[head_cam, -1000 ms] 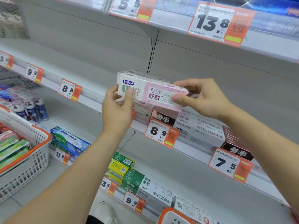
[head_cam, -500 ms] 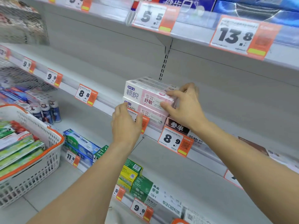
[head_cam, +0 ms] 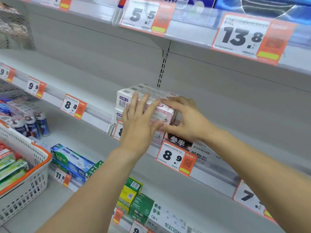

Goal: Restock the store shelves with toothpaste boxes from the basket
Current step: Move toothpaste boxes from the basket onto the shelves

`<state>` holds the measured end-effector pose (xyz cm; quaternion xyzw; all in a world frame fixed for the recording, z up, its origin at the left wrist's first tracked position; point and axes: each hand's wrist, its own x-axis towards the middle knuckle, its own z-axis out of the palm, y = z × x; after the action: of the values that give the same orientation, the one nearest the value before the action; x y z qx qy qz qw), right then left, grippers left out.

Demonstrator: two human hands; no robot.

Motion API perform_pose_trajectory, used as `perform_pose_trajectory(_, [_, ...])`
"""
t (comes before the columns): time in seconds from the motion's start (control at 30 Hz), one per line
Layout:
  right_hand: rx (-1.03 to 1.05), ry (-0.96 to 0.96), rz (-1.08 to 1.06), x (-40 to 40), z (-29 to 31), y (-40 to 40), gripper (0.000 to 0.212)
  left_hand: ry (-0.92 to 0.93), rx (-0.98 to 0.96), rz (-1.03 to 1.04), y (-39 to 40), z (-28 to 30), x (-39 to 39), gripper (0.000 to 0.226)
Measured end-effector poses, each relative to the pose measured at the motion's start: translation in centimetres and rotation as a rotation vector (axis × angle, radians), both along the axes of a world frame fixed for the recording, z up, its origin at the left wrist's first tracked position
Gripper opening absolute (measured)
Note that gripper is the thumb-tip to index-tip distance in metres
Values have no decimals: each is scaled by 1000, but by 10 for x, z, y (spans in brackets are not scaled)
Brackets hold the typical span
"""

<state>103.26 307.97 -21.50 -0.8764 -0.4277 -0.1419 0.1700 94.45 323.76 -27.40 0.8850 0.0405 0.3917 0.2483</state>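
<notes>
Two pink-and-white toothpaste boxes are stacked at the front of the middle shelf (head_cam: 96, 115); the top box (head_cam: 123, 98) lies on the lower box (head_cam: 118, 115). My left hand (head_cam: 138, 121) lies flat against the front of the stack with its fingers straight and spread. My right hand (head_cam: 185, 118) pinches the top box's right end, fingers on top and thumb below. The white basket (head_cam: 39, 159) with an orange rim stands at the lower left and holds several green and red toothpaste boxes.
Dark boxes (head_cam: 178, 142) sit just right of the stack, above an 8.9 price tag (head_cam: 175, 158). The lower shelf carries blue-green boxes (head_cam: 72, 162), green and yellow boxes (head_cam: 133, 197) and small bottles (head_cam: 33, 125). The upper shelf's edge (head_cam: 193, 34) hangs overhead.
The pink box, held in the air by both hands a second ago, now lies on the lower box. My left hand let go and flattened against the stack's front.
</notes>
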Motion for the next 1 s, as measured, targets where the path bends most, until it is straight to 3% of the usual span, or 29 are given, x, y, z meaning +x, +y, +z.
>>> perform_pose_trajectory(0.33, [-48,-72,70,12,-3,1,102,15,52,-50,10,-5,-5,68])
perform_pose_trajectory(0.73, [-32,106,79,-13,7,-9,104,36,104,80,1,0,-9,75])
perform_pose_trajectory(0.8, [140,49,40,-36,12,-28,89,-65,43,76,-6,3,-19,70])
perform_pose_trajectory(0.9, [468,-122,65,-93,5,-71,33,-282,-28,18,-29,13,-44,42])
perform_pose_trajectory(0.93, [521,-145,69,-113,-4,-90,17,-301,-88,-53,-42,17,-53,30])
perform_pose_trajectory(1.0, [567,-74,44,-153,-33,-126,10,-199,-226,-263,-79,16,-71,10])
